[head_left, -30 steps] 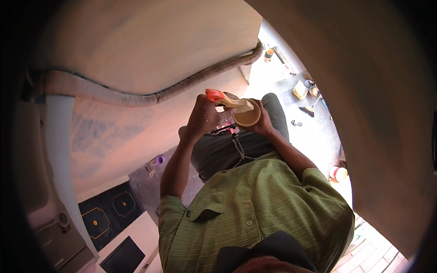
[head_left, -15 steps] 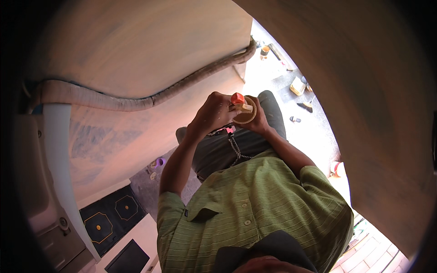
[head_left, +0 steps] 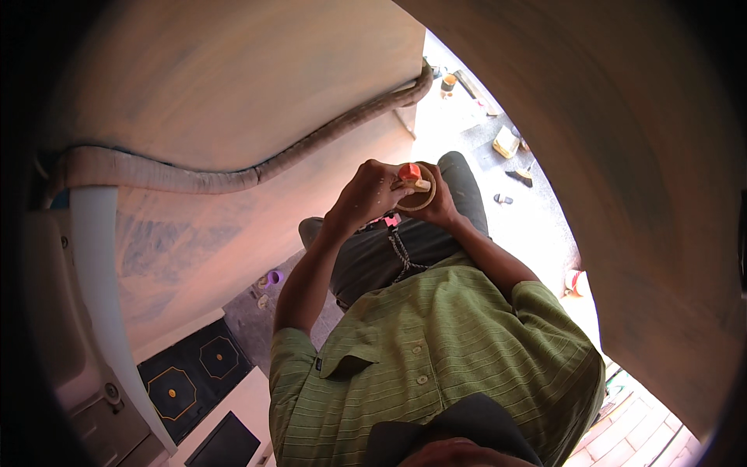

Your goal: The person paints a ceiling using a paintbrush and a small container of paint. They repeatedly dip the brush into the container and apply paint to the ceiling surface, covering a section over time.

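My right hand (head_left: 443, 204) is wrapped around the side of a round, pale-rimmed tub (head_left: 429, 204) held in front of my lap. Over its mouth, my left hand (head_left: 364, 196) grips a small tool (head_left: 410, 172) with a red end. A pale, block-like piece shows beside the red, at the tub's opening. Fingers cover much of the tool, so its exact kind is unclear. What the tub contains is hard to make out.
A wrapped pipe (head_left: 210, 180) runs along the wall at left. Below it are a dark stovetop (head_left: 194, 377) and a purple cup (head_left: 274, 277) on the floor. Farther off at right lie a brush (head_left: 520, 177), a yellowish block (head_left: 506, 143) and an orange-topped container (head_left: 449, 82).
The view has shifted slightly. Both hands keep their grips on the tool and tub, and the pale piece sits at a slightly different angle over the opening.
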`<action>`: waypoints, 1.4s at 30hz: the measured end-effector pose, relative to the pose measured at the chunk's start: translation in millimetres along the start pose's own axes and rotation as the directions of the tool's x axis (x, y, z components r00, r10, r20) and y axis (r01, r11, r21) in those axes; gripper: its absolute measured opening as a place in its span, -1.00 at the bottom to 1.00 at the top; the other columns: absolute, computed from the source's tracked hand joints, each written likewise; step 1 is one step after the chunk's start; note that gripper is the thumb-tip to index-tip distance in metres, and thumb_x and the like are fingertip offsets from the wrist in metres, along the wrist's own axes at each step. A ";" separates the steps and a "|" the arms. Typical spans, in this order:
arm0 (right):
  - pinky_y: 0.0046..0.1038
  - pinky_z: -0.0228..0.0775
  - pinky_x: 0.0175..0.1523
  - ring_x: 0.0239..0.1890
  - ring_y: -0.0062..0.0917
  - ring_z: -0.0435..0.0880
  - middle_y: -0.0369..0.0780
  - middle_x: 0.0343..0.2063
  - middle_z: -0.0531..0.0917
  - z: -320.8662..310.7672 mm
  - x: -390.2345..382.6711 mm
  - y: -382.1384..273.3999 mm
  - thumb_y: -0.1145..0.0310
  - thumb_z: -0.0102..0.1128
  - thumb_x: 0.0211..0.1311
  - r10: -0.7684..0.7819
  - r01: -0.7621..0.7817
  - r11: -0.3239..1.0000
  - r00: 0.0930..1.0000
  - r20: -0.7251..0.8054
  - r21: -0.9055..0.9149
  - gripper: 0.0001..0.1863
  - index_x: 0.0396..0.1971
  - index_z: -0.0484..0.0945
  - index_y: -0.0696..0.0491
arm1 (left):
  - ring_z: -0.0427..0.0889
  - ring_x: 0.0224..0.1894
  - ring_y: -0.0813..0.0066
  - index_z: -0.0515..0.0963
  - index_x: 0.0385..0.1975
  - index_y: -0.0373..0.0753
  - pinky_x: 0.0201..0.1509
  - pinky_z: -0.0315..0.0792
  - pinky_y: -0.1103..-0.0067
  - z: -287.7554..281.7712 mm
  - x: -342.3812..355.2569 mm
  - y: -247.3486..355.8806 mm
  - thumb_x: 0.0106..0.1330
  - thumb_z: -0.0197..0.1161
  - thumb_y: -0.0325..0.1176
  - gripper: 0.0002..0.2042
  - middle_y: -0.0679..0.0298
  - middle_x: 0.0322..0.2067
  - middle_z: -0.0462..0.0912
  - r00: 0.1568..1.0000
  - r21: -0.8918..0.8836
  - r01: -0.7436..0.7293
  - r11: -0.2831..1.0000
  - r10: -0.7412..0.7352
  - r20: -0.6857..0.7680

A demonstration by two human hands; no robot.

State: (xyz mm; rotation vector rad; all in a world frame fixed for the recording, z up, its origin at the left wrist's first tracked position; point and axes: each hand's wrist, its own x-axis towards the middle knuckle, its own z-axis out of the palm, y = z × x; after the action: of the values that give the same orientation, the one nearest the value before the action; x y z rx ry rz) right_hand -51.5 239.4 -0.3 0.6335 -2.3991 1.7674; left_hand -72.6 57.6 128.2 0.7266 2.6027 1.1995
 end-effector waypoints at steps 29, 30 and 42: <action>-0.27 0.49 0.09 0.02 -0.34 0.63 -0.05 -0.04 0.61 8.3 -4.4 12.1 0.20 0.69 -0.24 0.115 -0.100 0.992 0.968 -0.224 0.079 -0.11 0.07 0.30 0.16 | 0.67 -0.44 0.44 0.59 -0.23 -0.29 -0.29 0.54 0.54 4.8 -32.7 -11.7 0.14 0.37 -0.49 -0.80 0.14 -0.44 0.69 0.940 -0.019 -0.131 0.991 0.118 -0.319; -0.25 0.47 0.10 0.02 -0.31 0.63 -0.05 -0.05 0.62 5.0 -4.0 20.5 0.20 0.67 -0.21 0.041 -0.015 0.995 0.966 -0.256 0.101 -0.13 0.07 0.30 0.15 | 0.64 -0.45 0.49 0.57 -0.21 -0.30 -0.32 0.53 0.57 3.7 -31.0 -3.9 0.14 0.37 -0.51 -0.78 0.16 -0.45 0.67 0.983 -0.380 0.100 0.920 -0.150 -0.103; -0.30 0.48 0.11 0.05 -0.32 0.60 -0.11 -0.04 0.56 -5.6 10.6 7.6 0.19 0.75 -0.39 0.210 -0.220 0.975 0.944 -0.256 -0.013 -0.01 0.08 0.26 0.09 | 0.61 0.06 0.07 0.54 -0.03 -0.32 0.14 0.50 0.41 27.5 -24.8 -40.7 -0.03 0.38 -0.60 -0.54 0.03 -0.02 0.62 0.952 -0.257 -0.287 0.923 0.247 -0.179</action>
State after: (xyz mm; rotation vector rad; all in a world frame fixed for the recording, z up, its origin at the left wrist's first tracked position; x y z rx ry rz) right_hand -64.9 243.6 -1.9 0.1310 -2.3929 1.7461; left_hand -55.8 40.8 78.7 0.9912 2.4187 1.7180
